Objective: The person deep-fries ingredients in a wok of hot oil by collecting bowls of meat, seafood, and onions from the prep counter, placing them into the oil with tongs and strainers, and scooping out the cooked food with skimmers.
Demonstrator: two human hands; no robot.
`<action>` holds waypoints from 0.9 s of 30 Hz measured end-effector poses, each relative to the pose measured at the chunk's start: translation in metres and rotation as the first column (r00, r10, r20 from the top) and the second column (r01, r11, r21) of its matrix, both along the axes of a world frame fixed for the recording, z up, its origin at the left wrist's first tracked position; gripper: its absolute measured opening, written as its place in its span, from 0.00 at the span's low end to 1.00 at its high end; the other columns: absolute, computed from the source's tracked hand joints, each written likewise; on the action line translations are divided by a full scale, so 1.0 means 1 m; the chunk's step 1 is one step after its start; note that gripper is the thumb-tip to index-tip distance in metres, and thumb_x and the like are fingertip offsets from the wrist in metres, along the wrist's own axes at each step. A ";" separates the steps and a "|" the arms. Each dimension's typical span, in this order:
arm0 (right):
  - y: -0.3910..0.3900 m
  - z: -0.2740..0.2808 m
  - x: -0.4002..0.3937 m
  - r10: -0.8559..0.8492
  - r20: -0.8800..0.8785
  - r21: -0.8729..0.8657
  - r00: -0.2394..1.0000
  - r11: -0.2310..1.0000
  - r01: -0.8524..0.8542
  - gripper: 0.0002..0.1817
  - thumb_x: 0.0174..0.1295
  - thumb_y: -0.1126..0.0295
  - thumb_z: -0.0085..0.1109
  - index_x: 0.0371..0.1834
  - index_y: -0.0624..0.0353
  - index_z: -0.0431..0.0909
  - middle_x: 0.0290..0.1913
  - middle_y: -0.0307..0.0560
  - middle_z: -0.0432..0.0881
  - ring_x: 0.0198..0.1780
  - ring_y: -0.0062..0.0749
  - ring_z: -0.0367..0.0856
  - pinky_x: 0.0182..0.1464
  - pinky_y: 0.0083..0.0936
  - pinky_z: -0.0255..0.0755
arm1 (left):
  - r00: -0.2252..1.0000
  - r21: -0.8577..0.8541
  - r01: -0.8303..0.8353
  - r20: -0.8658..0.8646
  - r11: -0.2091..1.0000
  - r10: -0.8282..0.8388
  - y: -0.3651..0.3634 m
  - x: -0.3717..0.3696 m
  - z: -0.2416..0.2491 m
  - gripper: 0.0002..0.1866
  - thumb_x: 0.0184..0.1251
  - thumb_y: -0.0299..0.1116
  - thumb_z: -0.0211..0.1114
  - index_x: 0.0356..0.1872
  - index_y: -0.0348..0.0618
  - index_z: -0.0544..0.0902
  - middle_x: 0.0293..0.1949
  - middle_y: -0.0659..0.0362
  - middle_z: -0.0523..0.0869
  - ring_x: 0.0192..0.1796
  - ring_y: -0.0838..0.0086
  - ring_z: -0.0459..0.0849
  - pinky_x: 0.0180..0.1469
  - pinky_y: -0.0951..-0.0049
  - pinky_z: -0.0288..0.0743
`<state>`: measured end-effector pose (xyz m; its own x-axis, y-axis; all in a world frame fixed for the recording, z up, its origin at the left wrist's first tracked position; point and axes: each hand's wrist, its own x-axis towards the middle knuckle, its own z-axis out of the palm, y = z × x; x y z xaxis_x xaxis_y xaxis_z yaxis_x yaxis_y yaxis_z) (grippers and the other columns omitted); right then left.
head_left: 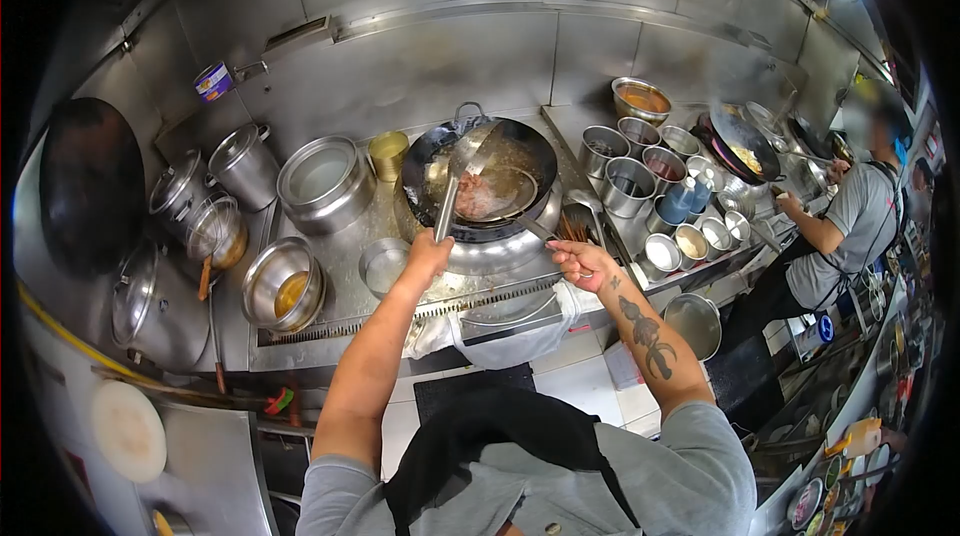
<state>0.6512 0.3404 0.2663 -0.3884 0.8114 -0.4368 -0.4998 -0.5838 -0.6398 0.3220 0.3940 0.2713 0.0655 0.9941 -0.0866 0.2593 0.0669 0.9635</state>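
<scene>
My left hand (430, 254) is closed around the handle of a metal wok ladle (475, 144), its broad head over the far side of a black wok (548, 158). My right hand (583, 263) grips the handle of a round strainer (535, 226), which rests low inside the wok. Reddish-brown pieces of meat (472, 196) lie in the strainer, with bubbling, steaming liquid around them. The wok sits on a round metal burner ring (490, 258). Part of the strainer's bowl is hidden by the meat and liquid.
Left of the wok stand a yellowish tin (388, 156), a large pot (322, 184) and a steel bowl (282, 281). Several seasoning containers (628, 184) and blue bottles (677, 198) are at right. A co-worker (850, 216) stands at another wok (740, 141). A cloth (515, 341) hangs in front.
</scene>
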 end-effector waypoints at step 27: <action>-0.035 -0.005 0.001 -0.075 -0.049 0.145 0.996 0.986 0.082 0.10 0.70 0.67 0.45 0.51 0.55 0.69 0.26 0.42 0.74 0.15 0.22 0.65 0.14 0.21 0.56 | 0.953 -0.071 -0.034 0.299 0.997 0.054 -0.001 0.029 0.015 0.08 0.67 0.33 0.59 0.34 0.42 0.69 0.20 0.63 0.72 0.15 0.79 0.68 0.13 0.76 0.60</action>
